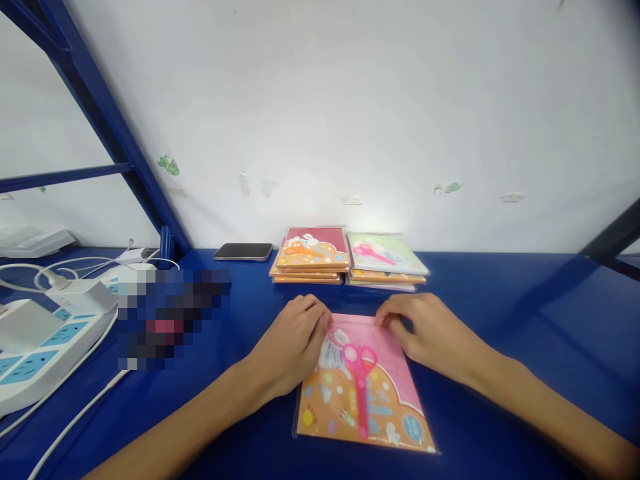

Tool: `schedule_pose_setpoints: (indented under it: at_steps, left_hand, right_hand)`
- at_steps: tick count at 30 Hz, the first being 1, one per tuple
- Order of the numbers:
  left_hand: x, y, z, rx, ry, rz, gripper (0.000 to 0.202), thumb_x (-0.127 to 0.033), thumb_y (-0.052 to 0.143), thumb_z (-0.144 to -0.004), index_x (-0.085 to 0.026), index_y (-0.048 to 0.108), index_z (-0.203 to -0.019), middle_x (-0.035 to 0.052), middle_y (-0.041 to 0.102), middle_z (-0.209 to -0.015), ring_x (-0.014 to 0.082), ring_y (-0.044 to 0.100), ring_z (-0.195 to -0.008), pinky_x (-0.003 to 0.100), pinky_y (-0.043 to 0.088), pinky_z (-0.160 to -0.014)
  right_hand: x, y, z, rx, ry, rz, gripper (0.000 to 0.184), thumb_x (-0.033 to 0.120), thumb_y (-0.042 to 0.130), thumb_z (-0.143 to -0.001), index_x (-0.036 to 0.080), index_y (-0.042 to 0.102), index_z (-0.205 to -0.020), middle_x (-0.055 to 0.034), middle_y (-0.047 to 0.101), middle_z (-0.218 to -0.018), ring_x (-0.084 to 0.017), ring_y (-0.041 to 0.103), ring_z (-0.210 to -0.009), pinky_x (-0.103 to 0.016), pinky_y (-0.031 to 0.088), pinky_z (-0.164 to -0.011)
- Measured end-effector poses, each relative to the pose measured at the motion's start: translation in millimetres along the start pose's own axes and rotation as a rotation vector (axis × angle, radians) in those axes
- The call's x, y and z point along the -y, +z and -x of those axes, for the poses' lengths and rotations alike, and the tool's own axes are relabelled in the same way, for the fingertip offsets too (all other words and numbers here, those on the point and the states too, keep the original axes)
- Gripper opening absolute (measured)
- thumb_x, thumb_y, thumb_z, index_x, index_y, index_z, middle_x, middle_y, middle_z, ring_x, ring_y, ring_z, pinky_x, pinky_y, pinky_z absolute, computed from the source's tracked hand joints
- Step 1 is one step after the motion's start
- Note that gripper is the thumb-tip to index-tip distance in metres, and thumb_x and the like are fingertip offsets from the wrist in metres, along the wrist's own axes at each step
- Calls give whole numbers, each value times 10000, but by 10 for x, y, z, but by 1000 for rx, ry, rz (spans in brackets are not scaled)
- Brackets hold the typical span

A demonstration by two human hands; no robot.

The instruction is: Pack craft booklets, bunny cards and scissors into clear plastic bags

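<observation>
A pink and orange craft booklet (pixel 335 400) in a clear plastic sleeve lies flat on the blue table in front of me. A pair of pink scissors (pixel 361 387) shows on its front, over a printed rabbit. My left hand (pixel 297 343) pinches the booklet's far left corner, thumb and fingers together. At the far right corner, my right hand (pixel 425 330) grips the sleeve's edge with curled fingers. The fingertips of both hands are partly hidden. Just beyond stand two stacks of similar packs, the left stack (pixel 315 253) topped with orange scissors, the right stack (pixel 400 260) with pink ones.
A dark phone (pixel 243 251) lies at the back, left of the stacks. White power strips (pixel 60 340) with plugs and cables (pixel 75 413) fill the left side, beside a blurred-out item (pixel 170 327). A blue metal frame (pixel 120 133) rises at the left, against a white wall (pixel 350 100).
</observation>
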State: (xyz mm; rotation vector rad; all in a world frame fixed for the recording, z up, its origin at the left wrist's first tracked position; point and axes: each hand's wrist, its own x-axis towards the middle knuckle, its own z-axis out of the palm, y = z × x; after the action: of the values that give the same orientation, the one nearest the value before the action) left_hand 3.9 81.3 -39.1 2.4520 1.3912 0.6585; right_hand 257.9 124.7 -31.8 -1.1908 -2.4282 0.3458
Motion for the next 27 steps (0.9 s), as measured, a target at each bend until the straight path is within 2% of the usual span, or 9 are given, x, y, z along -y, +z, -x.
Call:
schedule_pose_setpoints:
  at_steps: [6,10,13,15,17,19,21,24,27]
  left_hand:
    - [-32,16,-23,32,46,-31,341,-217,315,-1069,-176,653,-1046,78,650,-1050,239,564,-958,433,426,-893]
    - [-12,-2,-47,12,-47,-65,321,-197,356,-1045,-177,641,-899,74,651,-918,240,582,-897,411,448,-826]
    - [32,0,-32,-56,-83,-77,290,-220,412,-1023,-187,648,-858,78,644,-903,247,583,-899,410,468,-822]
    - [77,31,-9,-132,-85,-65,220,-232,463,-997,-180,676,-974,103,633,-1017,265,582,-983,426,489,-870]
    - [128,77,11,-174,-99,-38,273,-246,506,-976,-165,655,-1189,132,602,-1157,286,571,-1082,459,495,-939]
    - [171,121,18,-162,-125,-17,367,-275,512,-985,-163,617,-1318,141,591,-1214,301,561,-1130,498,479,-989]
    - [195,148,11,-128,-142,7,338,-293,491,-1005,-171,662,-1269,128,611,-1192,297,566,-1117,510,468,-997]
    - [190,152,-9,-109,-144,71,266,-284,498,-1004,-170,701,-1131,109,631,-1157,278,574,-1092,485,469,-981]
    - [157,122,-22,-106,-149,164,186,-260,531,-981,-176,672,-1069,87,652,-1114,260,595,-1057,447,478,-946]
  right_hand:
    - [77,49,-10,-26,29,-55,323,78,495,-822,233,776,-855,1,800,-906,-187,740,-811,-297,518,-736]
    - [30,42,-19,-4,145,29,305,87,498,-804,244,759,-787,11,781,-793,-183,694,-671,-298,443,-609]
    - [-26,17,-15,28,191,84,291,79,474,-804,231,713,-740,-4,750,-744,-193,667,-658,-307,405,-602]
    - [-58,3,-10,36,181,104,276,74,455,-815,221,672,-727,-16,739,-754,-204,665,-695,-315,408,-636]
    - [-83,-3,-7,14,155,113,256,87,442,-846,216,653,-778,-27,737,-807,-215,666,-751,-324,421,-680]
    - [-98,4,-9,-19,126,106,256,141,420,-919,216,664,-896,-45,741,-918,-229,673,-842,-338,441,-735]
    - [-104,23,-18,-25,110,96,282,265,396,-1007,217,673,-985,-70,732,-1021,-245,675,-925,-357,456,-784]
    - [-97,51,-37,9,120,79,376,456,398,-1045,218,673,-946,-78,722,-1017,-243,673,-890,-365,467,-774]
    - [-76,45,-49,41,142,73,384,515,458,-1019,222,661,-874,-60,716,-916,-221,654,-786,-344,450,-693]
